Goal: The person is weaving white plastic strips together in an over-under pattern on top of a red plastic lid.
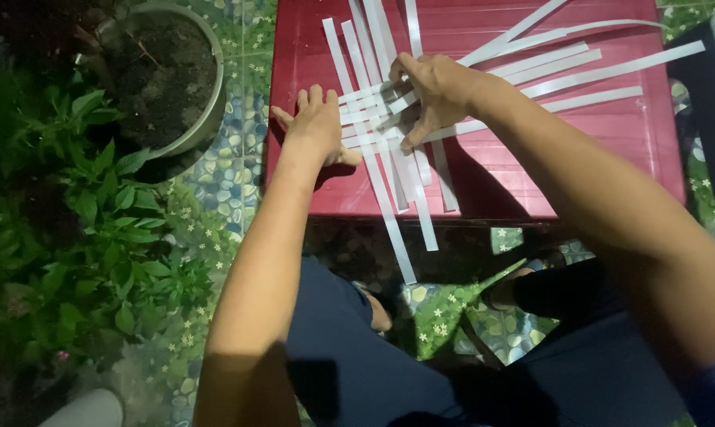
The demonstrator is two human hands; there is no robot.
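Hands: left hand [316,125] flat, open on white strips [389,150]; right hand [435,88] pinching strips.

We see a red worktop [626,150] standing on ground paved with rounded pebbles [229,170]. To its left sits a grey pot [203,119] filled with dark soil [164,79], its rim close to the worktop's corner. Leafy green plants [104,229] crowd the left side, some with small pale flowers [185,336]. Below the worktop we make out green cloth with a flower print [444,312]. A dark object [709,103] lies at the right edge, too cropped to identify.
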